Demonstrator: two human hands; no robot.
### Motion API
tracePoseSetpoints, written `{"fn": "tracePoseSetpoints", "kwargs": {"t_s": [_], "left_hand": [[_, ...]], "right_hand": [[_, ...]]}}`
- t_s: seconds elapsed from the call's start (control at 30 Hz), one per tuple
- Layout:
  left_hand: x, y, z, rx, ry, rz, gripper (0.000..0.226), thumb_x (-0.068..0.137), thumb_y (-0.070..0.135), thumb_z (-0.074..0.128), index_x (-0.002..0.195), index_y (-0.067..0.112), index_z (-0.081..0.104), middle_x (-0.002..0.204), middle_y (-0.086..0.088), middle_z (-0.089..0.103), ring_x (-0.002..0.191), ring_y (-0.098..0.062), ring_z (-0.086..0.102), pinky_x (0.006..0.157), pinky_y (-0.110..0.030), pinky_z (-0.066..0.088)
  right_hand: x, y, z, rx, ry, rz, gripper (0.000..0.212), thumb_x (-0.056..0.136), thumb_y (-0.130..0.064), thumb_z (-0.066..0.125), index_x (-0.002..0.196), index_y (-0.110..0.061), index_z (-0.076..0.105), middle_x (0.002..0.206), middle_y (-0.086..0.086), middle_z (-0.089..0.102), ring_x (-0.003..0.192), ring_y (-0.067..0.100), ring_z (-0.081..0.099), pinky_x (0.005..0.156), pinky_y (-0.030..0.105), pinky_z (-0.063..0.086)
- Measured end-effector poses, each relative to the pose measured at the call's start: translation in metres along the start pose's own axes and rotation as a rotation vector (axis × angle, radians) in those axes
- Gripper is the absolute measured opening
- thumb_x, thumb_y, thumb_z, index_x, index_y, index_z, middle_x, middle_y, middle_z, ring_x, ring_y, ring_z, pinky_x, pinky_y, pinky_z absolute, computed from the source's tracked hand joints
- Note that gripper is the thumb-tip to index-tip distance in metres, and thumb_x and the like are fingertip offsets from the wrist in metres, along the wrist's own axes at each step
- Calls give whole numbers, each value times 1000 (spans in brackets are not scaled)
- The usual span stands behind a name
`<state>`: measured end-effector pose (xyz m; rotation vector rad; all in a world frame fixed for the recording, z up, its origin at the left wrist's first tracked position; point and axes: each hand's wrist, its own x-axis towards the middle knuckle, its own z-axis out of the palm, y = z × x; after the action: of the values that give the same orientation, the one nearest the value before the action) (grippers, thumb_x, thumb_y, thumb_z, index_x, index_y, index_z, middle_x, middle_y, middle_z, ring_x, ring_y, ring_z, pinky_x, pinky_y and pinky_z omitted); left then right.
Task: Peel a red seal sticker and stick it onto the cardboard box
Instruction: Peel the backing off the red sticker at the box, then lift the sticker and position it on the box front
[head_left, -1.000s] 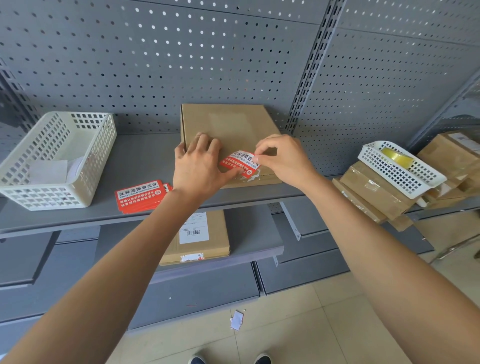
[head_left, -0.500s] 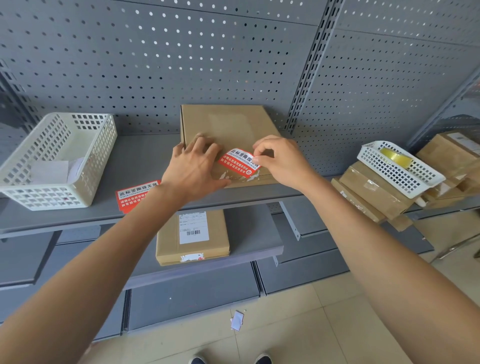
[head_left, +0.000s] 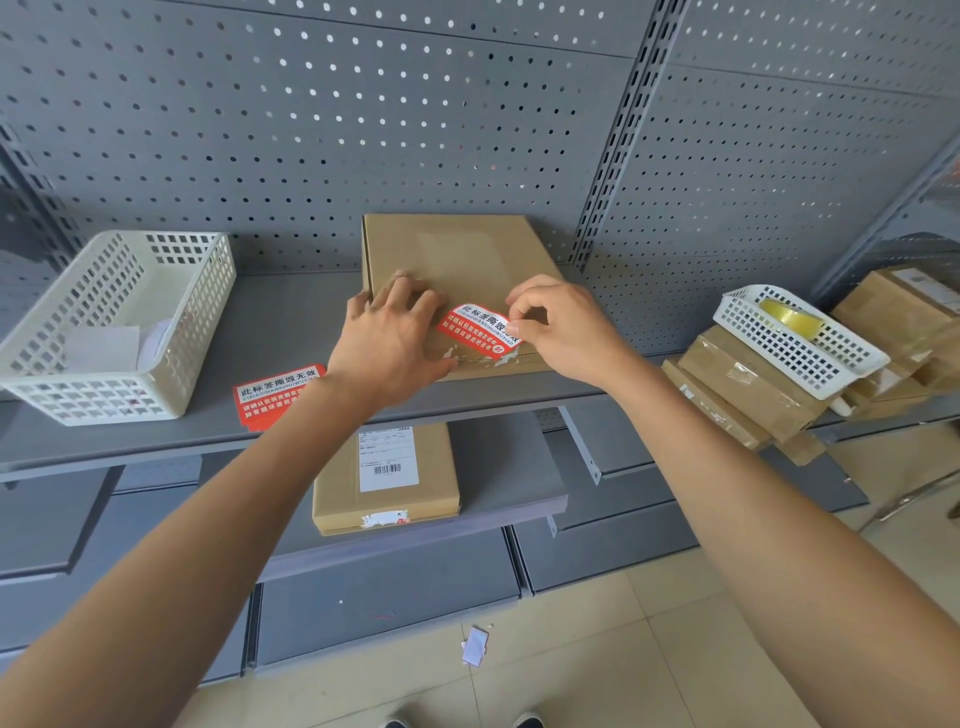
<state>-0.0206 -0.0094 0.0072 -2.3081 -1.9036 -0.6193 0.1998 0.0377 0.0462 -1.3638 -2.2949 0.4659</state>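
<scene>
A flat cardboard box lies on the grey shelf against the pegboard. A red seal sticker with white writing sits at the box's near edge, over torn sticker remains. My right hand pinches the sticker's right end between thumb and forefinger. My left hand lies flat on the box's near left corner, fingers spread, just left of the sticker. A stack of red seal stickers rests on the shelf left of the box, partly behind my left forearm.
A white perforated basket with paper scraps stands at the shelf's left. At right, a smaller white basket with a yellow tape roll sits on stacked cardboard boxes. A labelled box lies on the lower shelf. A backing scrap lies on the floor.
My left thumb came off the sticker and the hand settled flat on the box corner. My right hand kept its pinch on the sticker's right end, which now lies lower on the box.
</scene>
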Motion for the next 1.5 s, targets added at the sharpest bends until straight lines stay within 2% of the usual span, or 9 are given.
{"fn": "tracePoseSetpoints", "kwargs": {"t_s": [0.17,0.53,0.7,0.87,0.97,1.17,1.3,1.37,1.5], "left_hand": [[0,0,1,-6,13,1,73,74,53,80,132,16,58,138,-9,53,134,-31,50,110,-60,34],[2,-3,6,-33,9,-12,72,74,52,81,132,14,59,139,-10,53,135,-36,51,109,-60,34],[1,-5,7,-47,13,0,72,74,50,82,131,12,58,141,-11,52,135,-38,50,109,-60,33],[-6,-6,-7,-227,-91,5,101,69,84,57,149,23,45,160,0,36,157,-24,12,118,-65,11],[-23,9,-26,-411,47,57,77,76,79,51,136,30,60,149,9,49,151,-16,27,119,-55,17],[-53,36,-43,-741,120,28,40,91,64,46,105,35,69,110,27,65,115,-2,58,105,-42,35],[-54,41,-45,-752,213,-22,21,87,57,65,95,38,67,101,28,69,105,2,63,99,-30,37],[-52,45,-46,-705,251,-21,9,89,42,74,91,35,68,95,27,69,99,1,64,97,-23,37],[-48,48,-46,-698,262,-78,10,93,30,72,84,29,70,90,21,70,93,0,64,86,-9,40]], "right_hand": [[0,-3,-3,-2,-23,-3,10,91,-14,71,83,-8,71,116,-1,66,101,10,57,85,21,37],[-5,-8,-5,45,-1,-21,10,90,-11,70,83,-5,70,114,1,67,107,14,58,88,21,37],[-12,-15,-31,123,0,43,18,92,-15,68,76,-23,64,114,-6,69,108,10,61,94,26,39],[-26,-26,-55,110,-272,140,8,92,-20,70,84,-21,69,98,-1,77,99,22,72,93,46,55],[-31,-36,-58,101,-314,132,7,90,-23,71,85,-21,69,95,-1,77,96,23,72,88,42,54],[-39,-51,-56,-54,-257,74,4,90,-26,67,89,-24,70,90,-17,66,86,-5,56,65,17,37],[-43,-51,-58,-74,-260,83,5,89,-24,65,90,-23,69,81,-20,61,73,-13,52,56,13,32],[-45,-49,-60,-65,-262,74,4,89,-24,64,90,-24,68,87,-20,63,75,-16,51,59,11,32],[-45,-42,-64,19,-243,49,3,89,-25,66,86,-24,68,99,-14,71,95,-4,60,79,26,44]]}}
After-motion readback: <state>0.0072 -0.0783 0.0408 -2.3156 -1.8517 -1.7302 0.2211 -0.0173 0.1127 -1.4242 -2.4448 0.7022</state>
